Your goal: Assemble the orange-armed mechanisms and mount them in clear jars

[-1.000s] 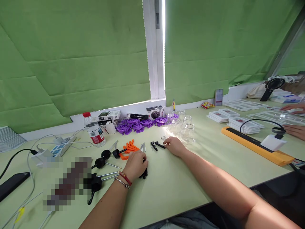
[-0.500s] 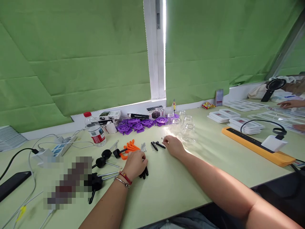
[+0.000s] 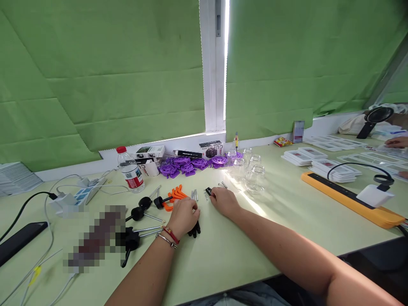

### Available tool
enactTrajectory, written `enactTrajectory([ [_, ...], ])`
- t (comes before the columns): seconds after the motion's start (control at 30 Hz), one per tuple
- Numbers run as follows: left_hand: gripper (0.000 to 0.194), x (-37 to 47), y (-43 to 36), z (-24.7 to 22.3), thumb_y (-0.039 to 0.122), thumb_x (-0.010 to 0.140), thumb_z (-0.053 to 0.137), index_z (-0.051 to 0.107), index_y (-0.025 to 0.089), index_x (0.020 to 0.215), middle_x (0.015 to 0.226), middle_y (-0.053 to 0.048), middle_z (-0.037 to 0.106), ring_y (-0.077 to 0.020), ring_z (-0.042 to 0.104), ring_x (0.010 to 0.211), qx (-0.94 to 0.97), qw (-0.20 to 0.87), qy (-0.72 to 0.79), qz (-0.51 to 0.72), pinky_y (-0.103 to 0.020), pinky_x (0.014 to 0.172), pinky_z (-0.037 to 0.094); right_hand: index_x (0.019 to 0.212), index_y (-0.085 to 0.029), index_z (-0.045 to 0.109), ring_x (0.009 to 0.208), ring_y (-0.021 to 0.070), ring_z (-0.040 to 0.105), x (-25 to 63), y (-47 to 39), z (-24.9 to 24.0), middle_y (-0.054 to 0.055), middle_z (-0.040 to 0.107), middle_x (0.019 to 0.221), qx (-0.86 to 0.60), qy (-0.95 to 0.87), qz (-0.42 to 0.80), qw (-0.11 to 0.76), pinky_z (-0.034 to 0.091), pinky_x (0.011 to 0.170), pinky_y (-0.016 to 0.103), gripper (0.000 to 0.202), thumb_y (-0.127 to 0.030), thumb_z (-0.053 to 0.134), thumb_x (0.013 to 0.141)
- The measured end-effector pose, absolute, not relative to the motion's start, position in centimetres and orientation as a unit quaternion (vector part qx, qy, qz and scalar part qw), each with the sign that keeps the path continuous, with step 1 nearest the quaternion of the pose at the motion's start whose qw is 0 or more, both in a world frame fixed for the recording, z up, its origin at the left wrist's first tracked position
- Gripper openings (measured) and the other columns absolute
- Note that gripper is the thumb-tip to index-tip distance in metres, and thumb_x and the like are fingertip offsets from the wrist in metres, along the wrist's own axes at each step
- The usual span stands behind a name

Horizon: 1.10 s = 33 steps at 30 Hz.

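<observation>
Fingers (image 3: 214, 194) of the right hand (image 3: 225, 201) bend closely together over flat black pieces (image 3: 208, 191) on the desk (image 3: 236, 255); whether they grip or only touch these pieces cannot be told. The left hand (image 3: 184, 216) is curled, palm down, over elongated black pieces (image 3: 195, 230) with rounded ends; its fingertips are partly hidden, so any grip cannot be confirmed.

Just beside the flat black pieces lie small shiny bits (image 3: 205, 196), too small to identify. Coiled wire springs (image 3: 224, 185) lie just beyond the right hand. Straight metal pins (image 3: 194, 195) and bent, smooth orange parts (image 3: 178, 193) lie beyond the left hand, which overlaps part of the orange group. To its left, black knobs (image 3: 137, 213) carry slender metal rods.

Farther out, flat openwork purple parts (image 3: 181, 163) overlap in a heap, and rounded clear glass jars (image 3: 255, 182) stand to their right. A ribbed plastic bottle (image 3: 132, 176) has a red cap.

A dark object (image 3: 98, 238) at the left is masked by pixelation. At the right border, another person's hand (image 3: 397, 142) is cut off by the frame.
</observation>
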State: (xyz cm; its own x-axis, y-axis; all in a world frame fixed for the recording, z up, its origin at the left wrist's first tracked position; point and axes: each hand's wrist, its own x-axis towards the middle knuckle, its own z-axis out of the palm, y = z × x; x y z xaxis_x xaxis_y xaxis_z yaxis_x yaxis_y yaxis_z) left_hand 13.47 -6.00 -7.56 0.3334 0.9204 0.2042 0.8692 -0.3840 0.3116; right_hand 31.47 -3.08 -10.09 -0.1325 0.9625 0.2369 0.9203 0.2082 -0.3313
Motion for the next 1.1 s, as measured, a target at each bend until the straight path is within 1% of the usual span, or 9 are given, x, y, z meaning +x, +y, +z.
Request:
enactTrajectory([
  [0.13,0.015,13.4,-5.9,-7.6,0.024,0.076,0.052,0.064,0.018,0.070,0.080,-0.006,0.065,-0.0227,0.059,0.080,0.811,0.080,0.550,0.180,-0.039,0.083,0.037,0.079,-0.018,0.060,0.077,0.0176,0.057,31.4,-3.2,-10.0,0.006,0.065,0.084,-0.628,-0.752,0.059,0.194,0.034,0.062,0.027,0.013,-0.018,0.048,0.084],
  [0.4,0.015,13.4,-5.9,-7.8,0.024,0.078,0.052,0.064,0.018,0.071,0.081,-0.005,0.065,-0.0213,0.058,0.080,0.813,0.078,0.541,0.203,-0.039,0.084,0.037,0.075,-0.017,0.061,0.077,0.0170,0.058,31.7,-2.9,-10.2,0.005,0.065,0.082,-0.627,-0.742,0.077,0.223,0.038,0.065,0.026,0.015,-0.016,0.049,0.083],
  [0.5,0.013,13.3,-5.8,-7.8,0.026,0.077,0.053,0.063,0.018,0.074,0.081,-0.005,0.064,-0.0211,0.058,0.079,0.806,0.087,0.542,0.222,-0.039,0.084,0.038,0.074,-0.018,0.062,0.074,0.0162,0.057,32.1,-3.2,-9.7,0.005,0.065,0.079,-0.620,-0.725,0.100,0.284,0.040,0.065,0.025,0.014,-0.017,0.051,0.082],
  [0.57,0.015,13.4,-5.7,-7.9,0.029,0.079,0.053,0.062,0.018,0.083,0.082,-0.005,0.063,-0.0198,0.058,0.077,0.791,0.117,0.543,0.257,-0.037,0.081,0.040,0.073,-0.018,0.062,0.069,0.0153,0.056,32.4,-3.6,-9.5,0.003,0.063,0.074,-0.596,-0.713,0.128,0.346,0.041,0.063,0.025,0.013,-0.021,0.053,0.082],
  [0.67,0.031,13.6,-5.7,-8.0,0.037,0.083,0.051,0.055,0.017,0.107,0.086,-0.004,0.062,-0.0170,0.057,0.077,0.746,0.213,0.527,0.346,-0.031,0.073,0.044,0.075,-0.019,0.063,0.059,0.0136,0.051,32.2,-4.8,-9.3,0.001,0.058,0.065,-0.539,-0.709,0.177,0.418,0.040,0.056,0.024,0.016,-0.030,0.054,0.082],
  [0.73,0.036,13.9,-5.8,-7.9,0.040,0.085,0.050,0.049,0.017,0.112,0.087,-0.004,0.060,-0.0154,0.056,0.078,0.717,0.282,0.493,0.404,-0.028,0.072,0.045,0.078,-0.020,0.062,0.054,0.0121,0.047,31.8,-5.7,-9.1,0.000,0.055,0.062,-0.496,-0.720,0.200,0.442,0.038,0.053,0.023,0.017,-0.033,0.054,0.083],
  [0.87,0.025,14.4,-6.5,-7.2,0.039,0.086,0.048,0.054,0.017,0.095,0.083,-0.003,0.059,-0.0133,0.054,0.075,0.707,0.346,0.424,0.448,-0.025,0.071,0.046,0.075,-0.020,0.060,0.059,0.0114,0.048,31.0,-7.0,-8.7,0.000,0.057,0.066,-0.395,-0.777,0.205,0.446,0.039,0.059,0.023,0.015,-0.030,0.054,0.084],
  [0.93,0.024,14.5,-6.9,-6.8,0.038,0.085,0.049,0.056,0.017,0.093,0.080,-0.002,0.059,-0.0129,0.053,0.073,0.718,0.328,0.426,0.442,-0.024,0.068,0.045,0.075,-0.019,0.060,0.062,0.0119,0.049,31.0,-7.0,-8.5,0.000,0.058,0.068,-0.372,-0.780,0.219,0.453,0.040,0.061,0.024,0.015,-0.029,0.053,0.085],
  [1.1,0.021,14.7,-7.8,-6.4,0.036,0.084,0.051,0.062,0.018,0.087,0.069,0.000,0.056,-0.0123,0.048,0.065,0.781,0.268,0.432,0.363,-0.024,0.063,0.042,0.083,-0.020,0.056,0.067,0.0131,0.050,31.8,-6.6,-8.0,0.002,0.056,0.075,-0.388,-0.710,0.238,0.538,0.044,0.062,0.025,0.014,-0.031,0.050,0.088],
])
